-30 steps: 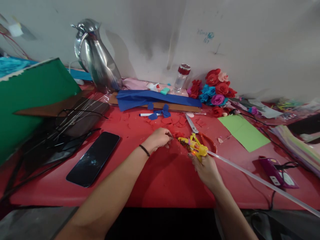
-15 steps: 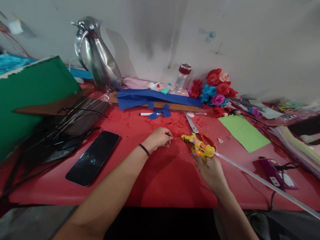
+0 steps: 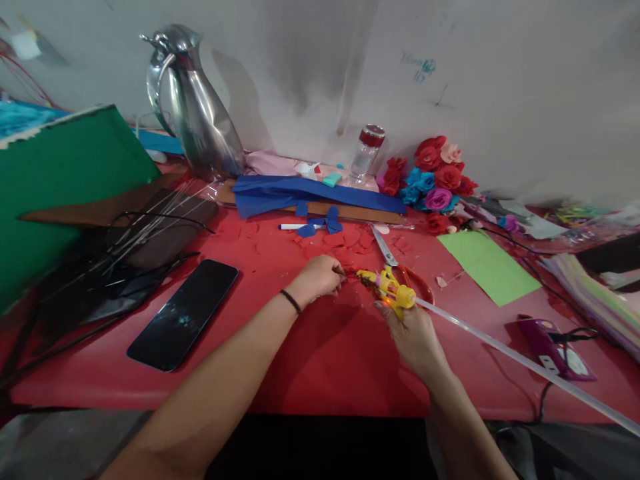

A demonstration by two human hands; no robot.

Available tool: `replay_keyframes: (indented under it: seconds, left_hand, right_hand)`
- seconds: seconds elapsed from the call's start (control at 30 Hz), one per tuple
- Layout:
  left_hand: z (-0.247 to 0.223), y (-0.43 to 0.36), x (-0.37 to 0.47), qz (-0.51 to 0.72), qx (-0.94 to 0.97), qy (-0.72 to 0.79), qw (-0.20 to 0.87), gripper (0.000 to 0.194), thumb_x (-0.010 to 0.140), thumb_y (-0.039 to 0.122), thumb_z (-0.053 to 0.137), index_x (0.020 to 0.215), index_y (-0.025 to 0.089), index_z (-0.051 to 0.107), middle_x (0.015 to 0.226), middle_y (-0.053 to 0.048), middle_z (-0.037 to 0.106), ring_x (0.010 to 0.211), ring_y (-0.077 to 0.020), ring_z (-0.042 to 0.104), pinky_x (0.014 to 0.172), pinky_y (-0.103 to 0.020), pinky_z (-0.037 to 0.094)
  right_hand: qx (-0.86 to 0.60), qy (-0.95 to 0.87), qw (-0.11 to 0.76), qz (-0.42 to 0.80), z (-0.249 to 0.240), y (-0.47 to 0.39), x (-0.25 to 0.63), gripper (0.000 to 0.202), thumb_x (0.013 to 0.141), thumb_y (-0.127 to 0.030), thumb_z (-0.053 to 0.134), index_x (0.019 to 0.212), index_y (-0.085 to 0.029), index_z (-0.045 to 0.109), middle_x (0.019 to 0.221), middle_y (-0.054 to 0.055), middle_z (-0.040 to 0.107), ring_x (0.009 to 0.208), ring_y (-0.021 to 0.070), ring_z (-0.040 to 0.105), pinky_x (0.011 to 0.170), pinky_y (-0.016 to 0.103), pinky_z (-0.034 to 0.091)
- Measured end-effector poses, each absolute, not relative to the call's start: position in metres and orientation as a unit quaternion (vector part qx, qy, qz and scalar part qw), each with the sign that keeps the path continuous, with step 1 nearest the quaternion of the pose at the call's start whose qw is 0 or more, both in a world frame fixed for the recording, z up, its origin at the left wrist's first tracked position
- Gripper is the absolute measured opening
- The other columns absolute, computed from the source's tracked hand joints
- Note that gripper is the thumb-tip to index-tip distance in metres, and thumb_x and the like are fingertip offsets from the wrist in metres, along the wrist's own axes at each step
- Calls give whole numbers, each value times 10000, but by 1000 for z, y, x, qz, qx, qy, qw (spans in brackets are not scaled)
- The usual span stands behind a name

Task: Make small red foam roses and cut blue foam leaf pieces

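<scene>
My left hand point(image 3: 323, 277) is closed in a pinch near the middle of the red table point(image 3: 340, 360). A small red paper petal point(image 3: 351, 272) shows at its fingertips, hard to pick out against the red tabletop. My right hand point(image 3: 413, 327) grips a yellow glue gun point(image 3: 395, 290), whose nozzle points left at the petal, close to my left fingers. From the gun's back a long clear glue stick point(image 3: 480, 325) runs down to the right. Scissors point(image 3: 385, 248) lie just behind the gun, their orange handles partly hidden by it. Loose red petals point(image 3: 350, 248) are scattered beyond my hands.
Left stand a steel jug point(image 3: 203, 113) and a green board point(image 3: 75, 187); a phone point(image 3: 185, 313) lies in front. Blue crepe paper point(image 3: 300, 195), a marker point(image 3: 293, 227), a jar point(image 3: 366, 153) and paper roses point(image 3: 435, 177) line the back. Green paper point(image 3: 493, 267) and a purple device point(image 3: 555, 347) lie right.
My right hand has brought the glue gun a little left, so its nozzle is nearer my left fingertips. My left hand stays almost in place, still pinched. The view has shifted slightly.
</scene>
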State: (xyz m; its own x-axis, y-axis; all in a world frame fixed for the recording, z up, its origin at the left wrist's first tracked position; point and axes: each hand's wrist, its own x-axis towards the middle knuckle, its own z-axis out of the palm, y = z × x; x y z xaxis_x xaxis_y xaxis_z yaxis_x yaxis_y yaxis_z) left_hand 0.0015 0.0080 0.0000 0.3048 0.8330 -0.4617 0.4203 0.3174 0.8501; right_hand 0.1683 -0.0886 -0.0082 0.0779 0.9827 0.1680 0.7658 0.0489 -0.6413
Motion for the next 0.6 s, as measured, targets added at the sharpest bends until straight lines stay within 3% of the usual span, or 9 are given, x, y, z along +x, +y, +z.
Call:
replay_keyframes:
  seconds: [0.17,0.6]
  left_hand:
    - [-8,12,1,168,588,564,555,167,710,41,515,605,136,602,533,-11,584,497,-107,574,551,-226,490]
    - [-7,10,2,172,588,564,554,152,719,45,532,628,124,625,591,-41,650,514,-101,602,559,-211,512]
  right_hand:
    - [-653,-677,290,177,-10,-84,166,396,905,-400,439,1194,-197,616,1034,111,698,1062,290,617,893,406,486]
    - [-656,-698,261,124,-4,-82,168,456,894,-494,415,1149,-195,647,1059,119,697,1023,302,628,864,420,495]
